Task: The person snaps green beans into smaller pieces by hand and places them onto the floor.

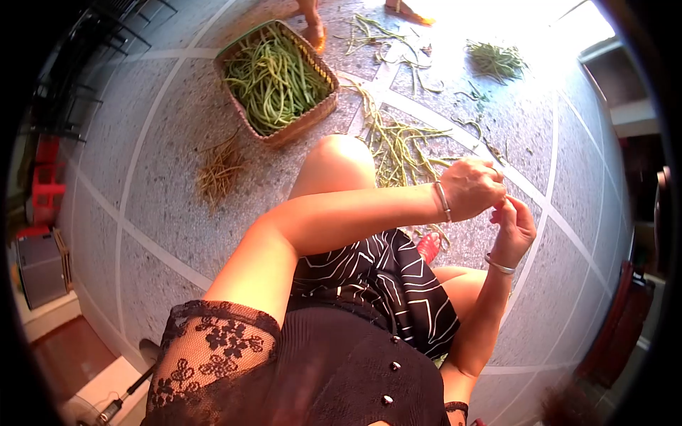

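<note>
My left hand [469, 187] reaches across to the right, its fingers closed in a pinch. Against it, my right hand [516, 228] is also pinched, and the fingertips of both hands meet. Whatever is between them is too small or hidden to make out. Below and left of the hands, loose long green beans [401, 145] lie spread on the floor. A woven basket [302, 126] stands farther left, heaped with long green beans [273, 82].
A bundle of beans [495, 61] lies at the far right, with scattered beans [383, 39] nearer the middle. Brown dry stalks [219, 170] lie left of my knee. Another person's foot [315, 35] is beside the basket. Dark chairs [78, 92] stand at left.
</note>
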Motion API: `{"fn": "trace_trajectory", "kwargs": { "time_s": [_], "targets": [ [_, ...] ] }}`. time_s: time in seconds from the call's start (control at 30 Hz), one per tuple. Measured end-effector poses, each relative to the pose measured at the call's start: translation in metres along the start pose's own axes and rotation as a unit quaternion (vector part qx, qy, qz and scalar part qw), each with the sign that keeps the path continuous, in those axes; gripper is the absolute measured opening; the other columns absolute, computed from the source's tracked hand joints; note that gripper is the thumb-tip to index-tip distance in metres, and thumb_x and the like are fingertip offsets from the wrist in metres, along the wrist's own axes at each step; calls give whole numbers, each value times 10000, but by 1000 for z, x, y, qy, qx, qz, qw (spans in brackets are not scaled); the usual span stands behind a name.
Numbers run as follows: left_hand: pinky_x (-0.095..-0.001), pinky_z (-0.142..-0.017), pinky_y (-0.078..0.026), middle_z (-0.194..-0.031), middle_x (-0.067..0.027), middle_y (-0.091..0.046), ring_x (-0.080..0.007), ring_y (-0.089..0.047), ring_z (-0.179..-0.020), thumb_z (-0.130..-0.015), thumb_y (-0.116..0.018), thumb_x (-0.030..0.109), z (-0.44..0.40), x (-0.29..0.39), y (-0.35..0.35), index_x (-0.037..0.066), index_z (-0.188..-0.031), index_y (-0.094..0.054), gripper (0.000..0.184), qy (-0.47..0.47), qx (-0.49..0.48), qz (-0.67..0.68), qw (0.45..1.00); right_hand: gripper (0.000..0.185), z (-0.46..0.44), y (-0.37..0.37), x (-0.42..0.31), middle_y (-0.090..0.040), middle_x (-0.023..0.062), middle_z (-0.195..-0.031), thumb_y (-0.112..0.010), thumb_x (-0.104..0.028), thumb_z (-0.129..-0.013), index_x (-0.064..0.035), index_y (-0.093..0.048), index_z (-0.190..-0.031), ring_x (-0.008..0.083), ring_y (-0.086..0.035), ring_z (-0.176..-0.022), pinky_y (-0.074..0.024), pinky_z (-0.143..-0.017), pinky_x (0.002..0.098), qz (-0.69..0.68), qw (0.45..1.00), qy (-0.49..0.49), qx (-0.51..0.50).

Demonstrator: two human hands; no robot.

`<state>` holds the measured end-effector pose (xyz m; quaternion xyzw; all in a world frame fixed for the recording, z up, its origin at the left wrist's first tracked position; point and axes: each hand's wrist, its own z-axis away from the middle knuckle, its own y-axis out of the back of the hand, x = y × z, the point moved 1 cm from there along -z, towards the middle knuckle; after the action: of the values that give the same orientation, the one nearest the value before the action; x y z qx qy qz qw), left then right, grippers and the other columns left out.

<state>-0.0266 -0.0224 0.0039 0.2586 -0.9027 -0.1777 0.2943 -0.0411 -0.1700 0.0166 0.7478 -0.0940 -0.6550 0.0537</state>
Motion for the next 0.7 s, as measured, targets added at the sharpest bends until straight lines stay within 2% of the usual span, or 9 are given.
{"fn": "trace_trajectory", "kwargs": {
  "time_s": [0.23, 0.43, 0.53, 0.57, 0.6, 0.63, 0.67, 0.7],
  "targets": [
    [-318, -579, -476, -680, -9, -575, -194, -573, -671, -674, -577, 177, 3, 2, -3, 131, -612, -541, 86, 36, 53, 23, 998, 130, -3, 0, 8, -625, 65, -744, -537, -74, -835, 11, -602, -909, 100, -556, -599, -452, -525, 214, -168, 982, -84, -4],
    [-336, -596, -476, -683, -32, -572, -220, -578, -669, -694, -585, 178, 6, 4, -5, 114, -631, -566, 91, 73, 58, 54, 994, 172, -6, 1, 13, -609, 48, -801, -534, -86, -840, -1, -572, -985, 95, -551, -656, -452, -555, 224, -313, 936, -157, -49],
    [-345, -615, -474, -697, -57, -590, -243, -588, -676, -728, -603, 188, 5, 8, -3, 89, -691, -623, 108, 217, 65, 202, 953, 163, -5, -3, 13, -597, 39, -808, -535, -95, -843, -6, -563, -976, 93, -548, -678, -451, -570, 227, -348, 919, -153, -106],
    [-342, -636, -472, -705, -80, -615, -256, -596, -677, -756, -613, 185, 0, 5, -4, 69, -759, -658, 124, 251, 114, 242, 930, 150, -6, -4, 15, -597, 39, -800, -536, -97, -843, -9, -566, -961, 92, -547, -671, -452, -566, 225, -311, 932, -161, -94],
    [-313, -603, -475, -700, -94, -636, -207, -616, -646, -774, -624, 169, -6, -2, 0, 57, -769, -662, 119, 245, 164, 238, 926, 138, -6, -4, 19, -597, 39, -792, -538, -98, -842, -13, -568, -946, 90, -546, -663, -453, -561, 223, -273, 944, -169, -80],
    [-293, -576, -474, -694, -91, -641, -173, -615, -631, -791, -619, 169, -12, -11, 7, 55, -774, -662, 123, 278, 200, 249, 906, 126, -6, -4, 21, -597, 40, -784, -540, -100, -842, -16, -571, -931, 89, -545, -656, -454, -557, 220, -235, 954, -176, -67],
    [-273, -548, -474, -687, -88, -645, -138, -614, -616, -808, -614, 170, -20, -22, 14, 53, -780, -661, 129, 311, 236, 261, 883, 117, -5, -5, 20, -599, 42, -776, -541, -99, -843, -18, -572, -922, 89, -546, -648, -456, -551, 218, -159, 971, -166, -63],
    [-254, -531, -472, -682, -81, -647, -117, -608, -605, -817, -612, 177, -29, -35, 27, 56, -798, -660, 132, 297, 274, 251, 880, 109, -3, -6, 18, -600, 44, -768, -543, -98, -843, -20, -574, -912, 88, -548, -640, -459, -546, 217, -83, 983, -154, -60]
  ]
}}
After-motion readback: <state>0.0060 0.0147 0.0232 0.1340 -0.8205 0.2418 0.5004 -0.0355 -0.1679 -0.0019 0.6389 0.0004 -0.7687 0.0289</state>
